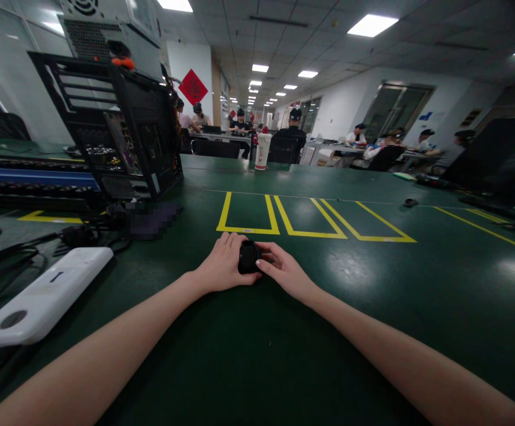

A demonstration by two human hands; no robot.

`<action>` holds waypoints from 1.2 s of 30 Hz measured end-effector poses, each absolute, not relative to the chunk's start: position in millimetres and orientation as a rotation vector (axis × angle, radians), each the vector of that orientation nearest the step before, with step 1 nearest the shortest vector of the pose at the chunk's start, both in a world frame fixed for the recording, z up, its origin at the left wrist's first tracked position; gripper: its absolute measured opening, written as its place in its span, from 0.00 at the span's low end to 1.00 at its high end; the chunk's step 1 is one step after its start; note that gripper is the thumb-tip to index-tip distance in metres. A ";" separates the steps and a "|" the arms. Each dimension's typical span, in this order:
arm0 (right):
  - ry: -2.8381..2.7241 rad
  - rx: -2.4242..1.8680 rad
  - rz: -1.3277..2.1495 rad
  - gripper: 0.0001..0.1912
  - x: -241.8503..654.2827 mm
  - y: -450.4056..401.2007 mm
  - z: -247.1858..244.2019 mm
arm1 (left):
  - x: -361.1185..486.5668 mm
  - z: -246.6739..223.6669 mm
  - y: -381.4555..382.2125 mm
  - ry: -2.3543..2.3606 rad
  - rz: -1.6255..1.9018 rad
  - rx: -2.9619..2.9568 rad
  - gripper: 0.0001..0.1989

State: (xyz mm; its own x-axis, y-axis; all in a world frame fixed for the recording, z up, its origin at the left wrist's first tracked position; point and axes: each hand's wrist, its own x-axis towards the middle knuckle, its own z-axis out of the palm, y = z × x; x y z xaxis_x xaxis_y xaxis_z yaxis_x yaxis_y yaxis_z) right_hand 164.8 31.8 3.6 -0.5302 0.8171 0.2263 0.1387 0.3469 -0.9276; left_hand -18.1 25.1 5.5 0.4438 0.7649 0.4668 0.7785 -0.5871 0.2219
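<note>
Between my hands, just short of the yellow-taped frames, is a small black rounded boxy object point(249, 257); I cannot make out its exact kind. My left hand point(224, 260) is curled round its left side, with the thumb along the near edge. From the right, my right hand point(282, 269) grips it with thumb and fingertips at its right edge. Both hands are closed on it, low over the green tabletop point(257, 349). Its underside and left side are hidden by my fingers.
Yellow tape rectangles point(248, 231) mark the table ahead. At left stand an open black computer case point(137, 130), cables point(80, 236) and a long white device point(48, 296). A white cup point(263, 151) stands at the far edge; a small black piece point(410, 202) lies right. People sit beyond.
</note>
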 end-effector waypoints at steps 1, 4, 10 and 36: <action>-1.911 -0.831 1.214 0.17 164.5 31.3 4.0 | -18.1 5.7 24.8 -1.415 -0.832 -2.647 0.31; -1.908 -0.808 1.204 0.15 163.8 29.3 5.1 | -17.9 6.2 24.2 -1.406 -0.835 -2.644 0.31; -1.887 -0.810 1.197 0.13 163.6 25.9 5.1 | -17.8 5.8 24.0 -1.406 -0.878 -2.652 0.30; -1.901 -0.819 1.147 0.17 163.0 29.0 1.2 | -16.3 5.9 24.2 -1.401 -0.849 -2.636 0.30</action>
